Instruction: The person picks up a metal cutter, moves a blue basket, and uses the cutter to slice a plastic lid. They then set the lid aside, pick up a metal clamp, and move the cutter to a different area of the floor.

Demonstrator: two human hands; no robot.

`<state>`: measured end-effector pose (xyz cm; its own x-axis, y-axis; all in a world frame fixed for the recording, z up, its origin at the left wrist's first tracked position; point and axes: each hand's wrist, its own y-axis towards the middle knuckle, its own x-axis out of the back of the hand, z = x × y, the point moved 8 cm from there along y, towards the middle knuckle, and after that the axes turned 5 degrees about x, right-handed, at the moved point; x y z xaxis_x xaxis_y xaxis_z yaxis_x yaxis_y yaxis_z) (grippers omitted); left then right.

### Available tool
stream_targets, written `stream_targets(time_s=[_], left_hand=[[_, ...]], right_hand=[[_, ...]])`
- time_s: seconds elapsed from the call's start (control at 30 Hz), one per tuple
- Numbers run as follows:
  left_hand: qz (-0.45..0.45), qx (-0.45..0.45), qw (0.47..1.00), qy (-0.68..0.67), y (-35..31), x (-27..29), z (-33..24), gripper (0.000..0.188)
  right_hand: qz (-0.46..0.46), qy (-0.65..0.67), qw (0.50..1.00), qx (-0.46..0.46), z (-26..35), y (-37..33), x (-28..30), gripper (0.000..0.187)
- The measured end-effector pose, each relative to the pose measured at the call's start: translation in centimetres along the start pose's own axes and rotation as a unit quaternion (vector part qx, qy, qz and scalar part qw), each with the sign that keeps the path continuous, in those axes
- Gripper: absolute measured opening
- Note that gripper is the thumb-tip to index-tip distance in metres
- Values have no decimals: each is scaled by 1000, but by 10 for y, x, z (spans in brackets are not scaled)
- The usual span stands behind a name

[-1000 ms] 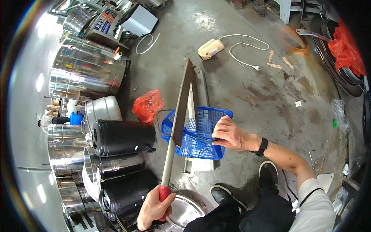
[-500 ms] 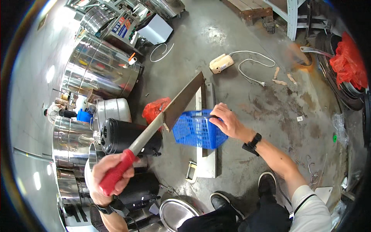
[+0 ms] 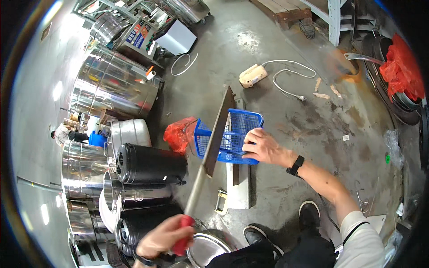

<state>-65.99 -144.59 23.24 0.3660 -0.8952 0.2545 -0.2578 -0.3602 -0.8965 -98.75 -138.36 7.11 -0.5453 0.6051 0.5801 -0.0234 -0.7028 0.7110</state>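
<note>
My left hand (image 3: 163, 239) is closed round the red grip of a long-handled blade (image 3: 216, 138), which looks like a machete with a grey tube shaft. The blade points away from me and crosses in front of a blue plastic basket (image 3: 246, 120). Whether its edge touches the basket cannot be made out. My right hand (image 3: 264, 147) grips the basket's near right rim, fingers curled over it. The basket is tilted so its inside shows, above a narrow pale bench (image 3: 241, 187). A clamp (image 3: 221, 201) is at the bench's near left side.
On the left are black barrels (image 3: 152, 163) and large steel drums (image 3: 116, 80). A red plastic bag (image 3: 178, 134) lies left of the basket. Beyond the bench, a cream corded device (image 3: 253, 76) rests on the floor. A round metal lid (image 3: 208, 250) is near my feet.
My left hand has moved right and nearer to me, and the blade now stands more upright across the basket. The basket has tilted, showing its inside; my right hand still grips it.
</note>
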Motion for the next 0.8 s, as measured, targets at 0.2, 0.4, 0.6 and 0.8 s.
stream_targets(time_s=[0.2,0.4,0.6,0.8], left_hand=[[-140,17,988,56,87,-53,82,34],[-239,-91,961,107,131,-53,144,42],[-164,8,978,132,57,-31,63,38],[-156,-1,967,200,77,-36,47,33]], right_hand=[[-24,-20,998,-63,-13,-41,-17,25],[-33,-5,998,-58,4,-21,-30,28],[-25,-24,998,-45,-4,-35,-33,28],[-14,-47,996,-75,-18,-51,-15,29]])
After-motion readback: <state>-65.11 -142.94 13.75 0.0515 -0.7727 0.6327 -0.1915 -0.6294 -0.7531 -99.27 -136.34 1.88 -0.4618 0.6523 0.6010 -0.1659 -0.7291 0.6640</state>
